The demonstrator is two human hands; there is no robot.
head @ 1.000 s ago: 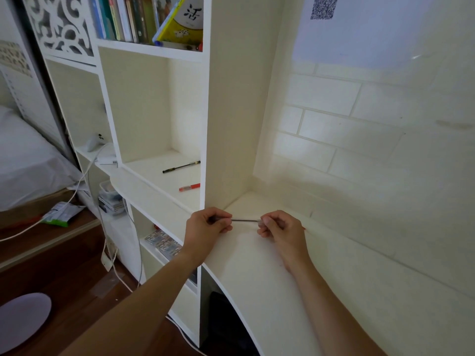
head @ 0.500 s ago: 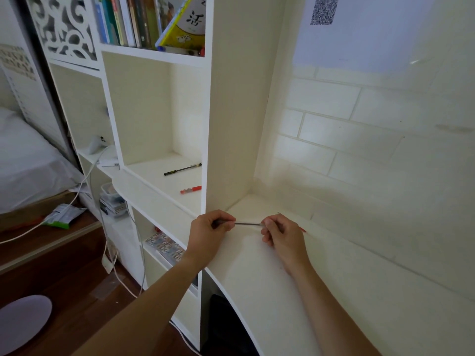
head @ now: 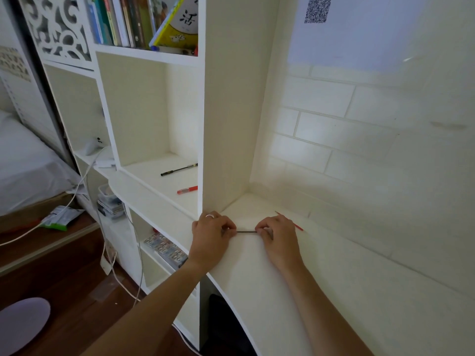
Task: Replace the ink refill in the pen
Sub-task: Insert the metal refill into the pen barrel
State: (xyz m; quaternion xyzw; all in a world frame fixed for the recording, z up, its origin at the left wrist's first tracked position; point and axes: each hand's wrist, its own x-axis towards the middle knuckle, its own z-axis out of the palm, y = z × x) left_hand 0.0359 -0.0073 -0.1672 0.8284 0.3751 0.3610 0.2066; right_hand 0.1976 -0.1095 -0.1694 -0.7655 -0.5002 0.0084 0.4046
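Left hand (head: pixel 210 233) and right hand (head: pixel 276 235) each pinch one end of a thin dark refill (head: pixel 246 231) stretched between them, just over the white surface (head: pixel 270 291).

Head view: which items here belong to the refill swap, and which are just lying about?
In the job:
left hand
right hand
thin dark refill held between both hands
thin red refill lying behind the right hand

Lying about:
black pen
red pen
books
white cable

A yellow book (head: pixel 180 24) leaning on the bookshelf's top shelf (head: pixel 146 53) bore the large black character "活". Right of the bookshelf, a QR code (head: pixel 317 9) stood on the wall.
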